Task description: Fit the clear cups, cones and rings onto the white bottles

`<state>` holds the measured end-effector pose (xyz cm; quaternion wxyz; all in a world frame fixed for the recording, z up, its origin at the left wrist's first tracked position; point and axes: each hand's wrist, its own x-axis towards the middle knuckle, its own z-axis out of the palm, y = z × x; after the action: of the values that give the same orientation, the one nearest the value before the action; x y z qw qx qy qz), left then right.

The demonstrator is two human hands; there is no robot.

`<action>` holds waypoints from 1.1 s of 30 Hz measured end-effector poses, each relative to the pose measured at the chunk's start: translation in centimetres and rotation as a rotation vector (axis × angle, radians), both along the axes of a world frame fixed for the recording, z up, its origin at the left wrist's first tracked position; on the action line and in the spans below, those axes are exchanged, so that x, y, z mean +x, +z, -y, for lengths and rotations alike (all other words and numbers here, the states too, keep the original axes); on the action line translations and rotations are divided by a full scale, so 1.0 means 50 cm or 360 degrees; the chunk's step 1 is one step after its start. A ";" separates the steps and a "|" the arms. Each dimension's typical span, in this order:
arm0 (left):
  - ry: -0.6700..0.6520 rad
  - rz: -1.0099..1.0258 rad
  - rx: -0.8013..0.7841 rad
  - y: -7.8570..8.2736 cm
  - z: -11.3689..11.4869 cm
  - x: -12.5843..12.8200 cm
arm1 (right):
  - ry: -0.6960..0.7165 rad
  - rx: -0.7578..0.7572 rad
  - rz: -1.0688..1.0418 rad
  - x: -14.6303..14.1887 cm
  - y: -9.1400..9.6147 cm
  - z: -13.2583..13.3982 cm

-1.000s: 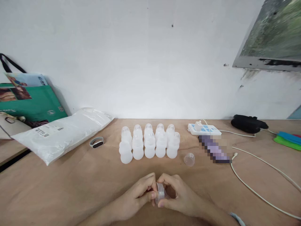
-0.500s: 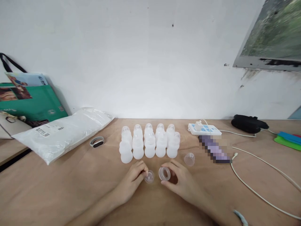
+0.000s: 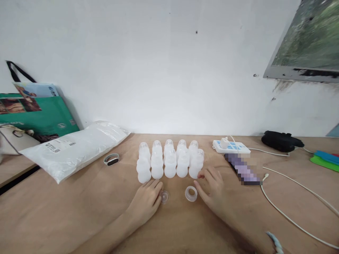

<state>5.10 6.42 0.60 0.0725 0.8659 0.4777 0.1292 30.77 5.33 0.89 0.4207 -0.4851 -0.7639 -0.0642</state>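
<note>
My left hand (image 3: 145,200) is resting palm-down on the light wooden tabletop (image 3: 79,211), fingers loosely curled and holding nothing, fingertips touching a small clear plastic dome-shaped teat (image 3: 164,196); my right hand (image 3: 212,188) is lying flat and spread, empty, just beside a translucent white plastic screw ring (image 3: 191,193). Both hands are sitting just in front of two rows of upright translucent white plastic bottles (image 3: 169,162). Farther out are lying a grey wristband (image 3: 111,159), a white plastic bag (image 3: 76,148) and a white power strip (image 3: 231,146).
</note>
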 end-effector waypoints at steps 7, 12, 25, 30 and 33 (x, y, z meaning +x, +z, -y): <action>-0.0008 0.0163 0.0048 -0.009 -0.002 0.000 | 0.0060 0.0372 0.0109 -0.022 0.044 -0.026; 0.0037 0.0426 0.0263 0.002 0.005 -0.013 | 0.0307 0.0472 0.0197 -0.094 0.081 -0.024; 0.0263 0.1092 0.0354 0.049 -0.122 -0.125 | 0.0433 0.0397 0.0211 -0.106 0.046 0.020; 0.0193 0.1118 0.0189 0.041 -0.129 -0.135 | 0.0472 0.0351 0.0224 -0.112 0.042 0.023; 0.0290 0.1214 0.0254 0.043 -0.129 -0.144 | 0.0476 0.0351 0.0211 -0.113 0.045 0.025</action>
<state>-2.08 12.89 2.75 0.1653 0.7128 0.4799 0.4841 25.14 4.07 3.14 0.4248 -0.3119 -0.8419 -0.1161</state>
